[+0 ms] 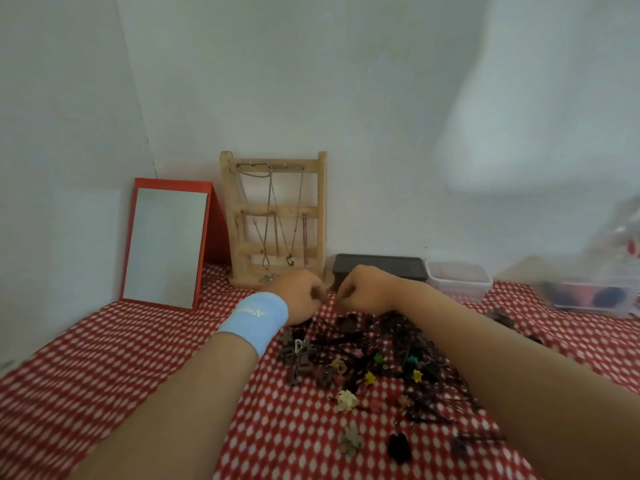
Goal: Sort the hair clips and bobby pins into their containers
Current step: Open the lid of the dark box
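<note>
Sorting seemingly early: unsorted pile (363,368) before the dark box (381,268); left hand (301,296), right hand (363,292) curled, contents indiscernible.

left hand (300,299) and right hand (363,292) fingertips were curled out of sight, contents unreadable; clear tub (595,296) far right of them was blurred, edge-cropped

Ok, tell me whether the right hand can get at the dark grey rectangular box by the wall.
Probably yes: the right hand hovers just in front of the dark grey rectangular box, with nothing visible between them. Its curled fingers may already hold something.
</note>
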A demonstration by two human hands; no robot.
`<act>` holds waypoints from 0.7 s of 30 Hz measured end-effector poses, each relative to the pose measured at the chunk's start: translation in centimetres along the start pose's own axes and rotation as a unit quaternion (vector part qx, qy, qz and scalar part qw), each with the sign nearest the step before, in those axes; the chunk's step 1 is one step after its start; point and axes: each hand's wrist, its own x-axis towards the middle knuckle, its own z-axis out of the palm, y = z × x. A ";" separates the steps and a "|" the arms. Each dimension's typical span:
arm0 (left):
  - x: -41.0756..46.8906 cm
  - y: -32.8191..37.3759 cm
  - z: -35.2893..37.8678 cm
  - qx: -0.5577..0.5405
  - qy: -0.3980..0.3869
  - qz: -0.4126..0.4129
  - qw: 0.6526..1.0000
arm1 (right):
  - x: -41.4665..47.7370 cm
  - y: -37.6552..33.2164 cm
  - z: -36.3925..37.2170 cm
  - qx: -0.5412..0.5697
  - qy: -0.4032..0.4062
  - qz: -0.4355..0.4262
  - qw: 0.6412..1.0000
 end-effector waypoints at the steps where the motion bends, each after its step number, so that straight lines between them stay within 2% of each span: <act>1: 0.1 0.4 0.5 0.022 -0.027 0.004 0.999 | -0.2 0.2 0.1 0.005 0.023 0.003 1.000; 7: 1.6 1.5 1.6 0.023 -0.109 0.015 0.994 | -0.5 1.8 1.0 -0.032 -0.040 0.040 0.998; 10: 3.0 1.7 0.4 0.036 -0.099 0.029 0.994 | -0.7 1.6 -0.7 0.023 -0.055 0.058 0.997; 12: 3.9 2.1 -0.5 0.032 -0.073 0.042 0.996 | -0.8 1.3 -2.1 0.063 -0.026 0.062 0.996; 13: 4.3 2.3 -0.8 0.021 -0.056 0.048 0.997 | -0.7 1.4 -2.8 0.061 0.015 0.061 0.996; 16: 5.4 2.9 -0.9 -0.011 0.015 0.051 0.999 | -0.7 3.0 -3.9 -0.043 0.135 0.071 0.987; 18: 6.2 2.8 -0.5 -0.011 0.040 0.047 0.998 | -0.7 4.6 -4.1 -0.128 0.131 0.094 0.979; 21: 7.4 2.8 0.4 0.051 0.028 0.048 0.997 | -1.0 6.8 -3.4 -0.204 0.088 0.109 0.969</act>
